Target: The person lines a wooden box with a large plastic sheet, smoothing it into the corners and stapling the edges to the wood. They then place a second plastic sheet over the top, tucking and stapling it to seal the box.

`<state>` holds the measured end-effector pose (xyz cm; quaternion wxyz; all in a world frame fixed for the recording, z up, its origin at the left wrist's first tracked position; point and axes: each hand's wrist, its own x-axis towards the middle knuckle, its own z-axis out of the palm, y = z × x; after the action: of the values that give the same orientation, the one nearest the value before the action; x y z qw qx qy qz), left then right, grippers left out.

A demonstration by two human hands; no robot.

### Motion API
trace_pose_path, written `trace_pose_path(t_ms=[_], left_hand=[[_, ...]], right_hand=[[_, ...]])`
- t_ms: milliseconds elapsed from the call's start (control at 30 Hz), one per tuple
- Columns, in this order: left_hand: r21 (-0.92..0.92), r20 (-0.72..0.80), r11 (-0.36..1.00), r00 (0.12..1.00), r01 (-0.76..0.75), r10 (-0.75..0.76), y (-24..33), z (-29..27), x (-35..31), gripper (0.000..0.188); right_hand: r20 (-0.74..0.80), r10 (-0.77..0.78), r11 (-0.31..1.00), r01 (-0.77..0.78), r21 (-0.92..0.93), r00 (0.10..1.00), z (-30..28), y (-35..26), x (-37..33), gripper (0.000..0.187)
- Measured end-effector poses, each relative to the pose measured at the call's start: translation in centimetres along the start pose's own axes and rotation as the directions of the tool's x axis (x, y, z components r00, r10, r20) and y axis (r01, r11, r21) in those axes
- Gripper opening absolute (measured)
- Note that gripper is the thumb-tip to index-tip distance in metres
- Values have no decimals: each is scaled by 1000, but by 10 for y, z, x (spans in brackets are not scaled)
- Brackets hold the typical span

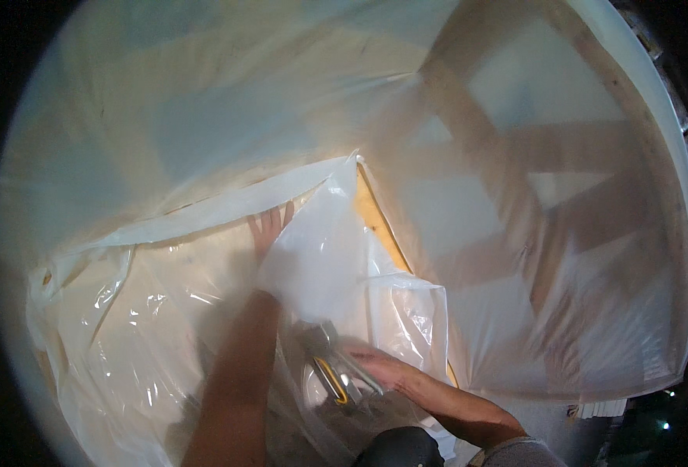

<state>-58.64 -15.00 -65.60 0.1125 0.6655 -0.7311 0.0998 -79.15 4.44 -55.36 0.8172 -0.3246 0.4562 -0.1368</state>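
Observation:
Translucent plastic sheeting (118, 327) hangs in loose folds over a pale surface. My left hand (267, 227) reaches up against it, fingers stretched out and spread just below the sheet's upper fold. A whitish flap (320, 241) of plastic covers part of that hand and wrist. Lower down, my right hand (375, 366) grips a staple gun (332, 362), a grey metal tool with a yellow strip. The staple gun is held in front of the sheeting; whether it touches the plastic I cannot tell.
Bare yellowish wood (379, 222) shows along the edge right of the flap. More sheeting (468, 210) stretches at the right, with brownish framing behind it. A dark rounded shape (398, 447) sits at the bottom edge. Pale stacked pieces (600, 409) lie at the lower right.

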Motion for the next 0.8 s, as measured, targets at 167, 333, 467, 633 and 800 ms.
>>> trace_pose_path(t_ms=[167, 333, 467, 633, 800], left_hand=[[25, 16, 1000, 1000, 0, -1, 0, 7, 2, 67], [13, 90, 1000, 996, 12, -13, 1, -3, 5, 65], [-65, 229, 997, 973, 45, -29, 3, -16, 5, 64], [-140, 171, 989, 985, 51, -27, 2, -15, 5, 64], [-38, -65, 999, 998, 6, -9, -1, -3, 3, 66]], right_hand=[[-72, -284, 958, 281, -48, 956, -24, 3, 61, 32], [-257, -392, 914, 406, -1, 883, -49, -2, 67, 27], [-214, -107, 669, 230, 707, 971, -46, -23, 56, 29], [-85, -12, 999, 9, -32, 996, -37, -50, 52, 26], [-216, 74, 988, -102, -120, 974, -40, -63, 58, 31]])
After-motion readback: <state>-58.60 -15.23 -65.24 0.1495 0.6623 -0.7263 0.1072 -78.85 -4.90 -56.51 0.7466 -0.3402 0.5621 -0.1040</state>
